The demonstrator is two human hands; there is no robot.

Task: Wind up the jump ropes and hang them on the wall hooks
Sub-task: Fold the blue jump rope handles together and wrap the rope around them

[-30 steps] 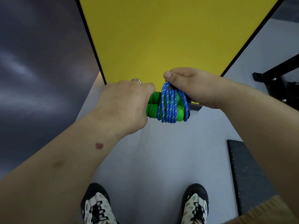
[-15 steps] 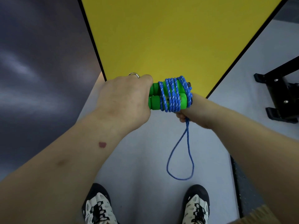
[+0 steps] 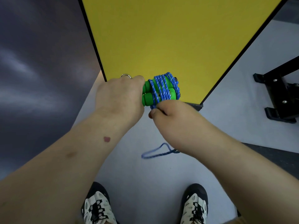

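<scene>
Head view looks straight down at two bare forearms held out over a pale grey floor (image 3: 132, 172), with a pair of black-and-white shoes (image 3: 97, 206) at the bottom edge. The left hand (image 3: 119, 96) is curled tight round one end of two green handles (image 3: 148, 97) held side by side, a ring (image 3: 126, 76) showing on one finger. Blue rope (image 3: 163, 88) is wound in many close turns round the free end of the handles. The right hand (image 3: 171, 113) sits just under the bundle, thumb and fingers pinching the rope where it leaves the last turn. A short loop of loose rope (image 3: 155, 153) hangs below the right wrist, blurred, well clear of the floor as far as I can tell.

The step in hand looks like the last of the winding: most of the rope is already on the handles and only that short loop is left. The next move likely calls for bringing the loop up and over the bundle, or tucking it under a turn, while the left hand keeps the handles together so the coils do not slip off the end. After that comes the hanging, but no wall hooks are in sight.

No containers show. Beyond the hands stands a yellow panel (image 3: 169, 38) with a dark edge, and a black metal frame (image 3: 279, 94) stands on the floor at the right.
</scene>
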